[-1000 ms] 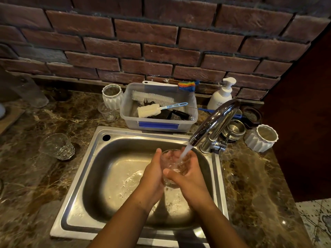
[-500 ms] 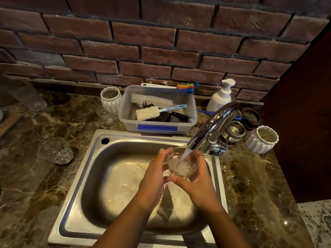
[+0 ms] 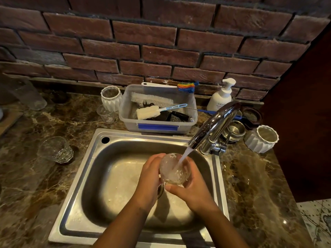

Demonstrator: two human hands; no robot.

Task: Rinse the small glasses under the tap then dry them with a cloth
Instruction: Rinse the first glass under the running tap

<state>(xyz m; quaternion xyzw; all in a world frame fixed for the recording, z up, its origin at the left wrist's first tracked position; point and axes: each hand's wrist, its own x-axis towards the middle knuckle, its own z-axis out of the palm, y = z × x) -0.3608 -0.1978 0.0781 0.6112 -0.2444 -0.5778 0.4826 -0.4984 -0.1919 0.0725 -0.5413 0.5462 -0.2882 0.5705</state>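
while the marbled stone counter (image 3: 250, 185) frames a rectangular steel sink (image 3: 114, 176), the curved chrome tap (image 3: 215, 122) streams into a round clear glass (image 3: 172, 176) over the basin, left hand (image 3: 150, 179) and right hand (image 3: 195, 192) curled around it.

Single wide-angle view from the person's head, directed forward and steeply downward over the sink (image 3: 116, 176) toward the brick wall (image 3: 161, 51). Close range: left hand (image 3: 149, 179) and right hand (image 3: 194, 191) occupy the lower centre; countertop (image 3: 35, 185) bows at the frame edges.
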